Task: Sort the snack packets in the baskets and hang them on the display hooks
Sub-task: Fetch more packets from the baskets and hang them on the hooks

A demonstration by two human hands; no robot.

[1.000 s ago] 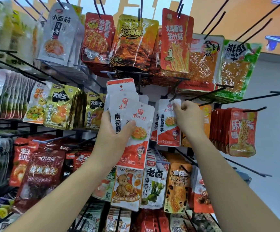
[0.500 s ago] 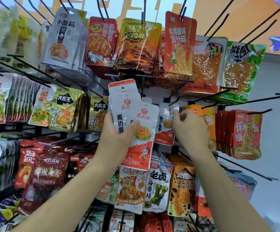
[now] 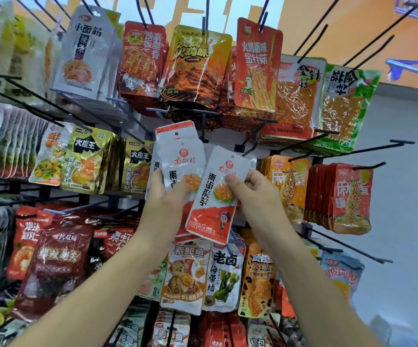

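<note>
My left hand (image 3: 164, 201) grips a fanned stack of white-and-red snack packets (image 3: 181, 156) in front of the display rack. My right hand (image 3: 251, 194) pinches the front white-and-red packet (image 3: 218, 194) of that kind, tilted to the right, with its thumb on the picture of the food. Behind the packets a black display hook (image 3: 253, 144) juts out from the rack's white back panel; its tip is just above the pinched packet's top edge. No basket is in view.
Rows of black hooks hold many hung packets: red and orange ones (image 3: 198, 66) above, gold ones (image 3: 88, 159) to the left, red noodle packets (image 3: 350, 199) to the right, bear and seaweed packets (image 3: 203, 274) below. Bare hooks (image 3: 368, 146) stick out at right.
My right hand left the packet hanging on the hook and came back to the stack, where it now pinches the front packet. The left hand kept its grip on the stack.
</note>
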